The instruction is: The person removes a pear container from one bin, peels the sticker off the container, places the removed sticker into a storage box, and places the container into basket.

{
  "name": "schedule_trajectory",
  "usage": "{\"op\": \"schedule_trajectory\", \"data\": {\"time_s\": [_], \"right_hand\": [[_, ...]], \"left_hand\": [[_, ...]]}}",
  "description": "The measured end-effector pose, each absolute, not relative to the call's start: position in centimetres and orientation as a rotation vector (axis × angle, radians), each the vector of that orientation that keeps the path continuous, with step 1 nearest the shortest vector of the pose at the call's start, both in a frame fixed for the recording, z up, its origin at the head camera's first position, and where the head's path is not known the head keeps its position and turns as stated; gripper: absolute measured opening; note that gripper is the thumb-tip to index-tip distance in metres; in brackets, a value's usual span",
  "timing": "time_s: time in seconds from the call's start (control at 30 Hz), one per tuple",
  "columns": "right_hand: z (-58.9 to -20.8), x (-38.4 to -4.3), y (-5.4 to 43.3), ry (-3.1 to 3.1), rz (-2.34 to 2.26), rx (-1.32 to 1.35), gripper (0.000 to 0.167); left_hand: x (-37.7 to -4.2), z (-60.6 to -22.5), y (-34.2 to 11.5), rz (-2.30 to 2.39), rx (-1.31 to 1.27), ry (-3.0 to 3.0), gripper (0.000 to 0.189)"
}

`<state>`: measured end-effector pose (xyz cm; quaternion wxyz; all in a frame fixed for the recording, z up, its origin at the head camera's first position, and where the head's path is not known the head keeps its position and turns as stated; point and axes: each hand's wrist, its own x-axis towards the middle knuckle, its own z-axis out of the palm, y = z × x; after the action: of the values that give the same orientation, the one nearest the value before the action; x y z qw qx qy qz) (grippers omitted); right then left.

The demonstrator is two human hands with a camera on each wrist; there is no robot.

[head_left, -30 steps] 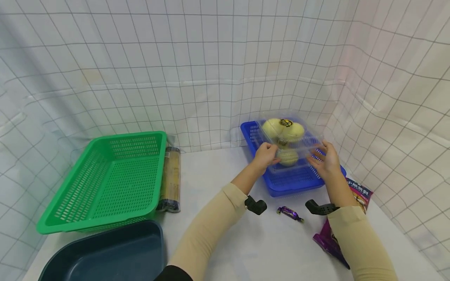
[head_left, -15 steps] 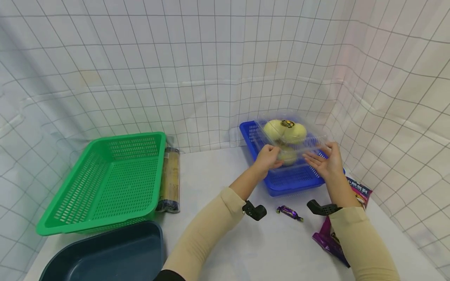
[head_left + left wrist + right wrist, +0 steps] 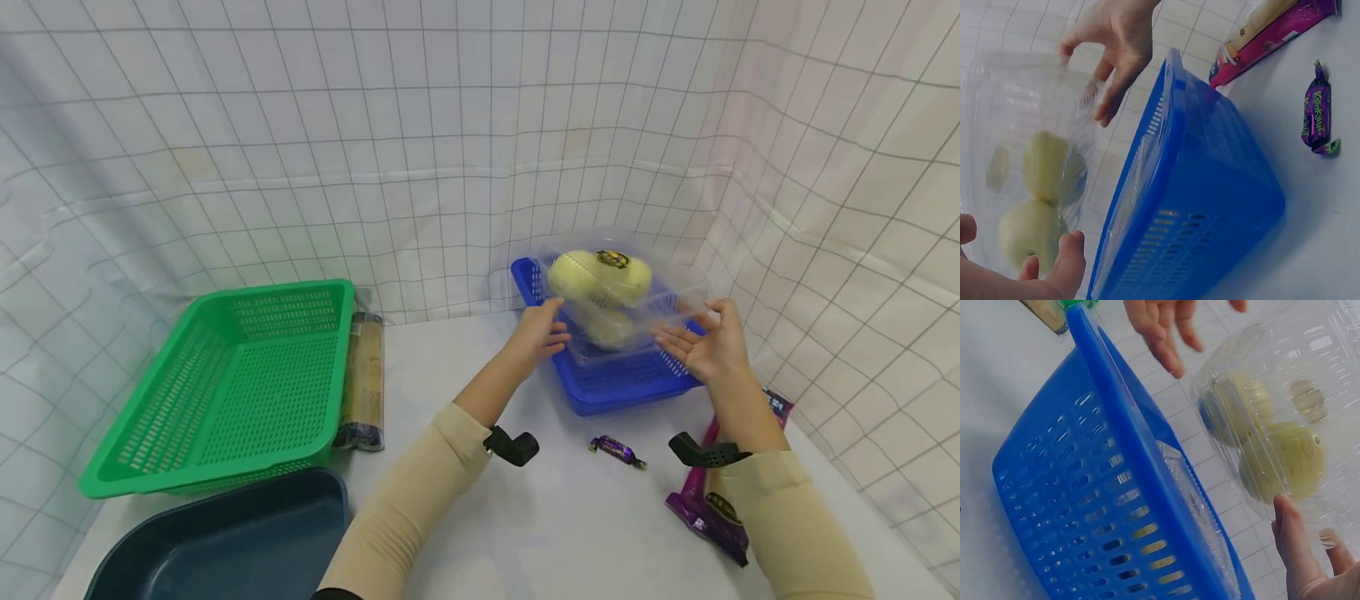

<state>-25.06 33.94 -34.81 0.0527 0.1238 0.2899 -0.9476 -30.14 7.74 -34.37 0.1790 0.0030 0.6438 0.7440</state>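
A clear plastic fruit box (image 3: 596, 333) with pale yellow-green round fruits (image 3: 573, 273) and a black-and-yellow label (image 3: 613, 259) is over the blue basket (image 3: 592, 404). My right hand (image 3: 716, 346) pinches its right edge, thumb on one side and fingers on the other. At the left edge my left hand (image 3: 534, 335) has its fingers spread; the right wrist view shows a gap between those fingers (image 3: 1169, 353) and the box (image 3: 1335, 381). More clear plastic (image 3: 1191, 494) lies inside the basket, and yellow shows through the slots.
A green basket (image 3: 341, 325) stands at left, beside a long yellowish packet (image 3: 365, 375). A dark blue tub (image 3: 330, 492) is at front left. A purple wrapped candy (image 3: 617, 451) and a purple snack bag (image 3: 708, 517) lie in front. Gridded white cloth (image 3: 450, 167) hangs behind.
My left hand has let go of the box's near edge and moved left, its fingers opening. My right hand has shifted slightly right, still at the box's edge, and the box has tilted a little.
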Motion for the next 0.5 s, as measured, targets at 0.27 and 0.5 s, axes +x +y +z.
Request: {"op": "schedule_trajectory", "data": {"time_s": [0.27, 0.5], "right_hand": [[-33.6, -24.4, 32.6, 0.936, -2.813, 0.325, 0.041], [-33.7, -23.6, 31.8, 0.831, -2.777, 0.241, 0.035]], "left_hand": [[-31.8, -35.4, 3.0, 2.318, -0.101, 1.533, 0.066], [-32.0, -35.6, -0.3, 2.353, -0.041, 1.452, 0.072]]}}
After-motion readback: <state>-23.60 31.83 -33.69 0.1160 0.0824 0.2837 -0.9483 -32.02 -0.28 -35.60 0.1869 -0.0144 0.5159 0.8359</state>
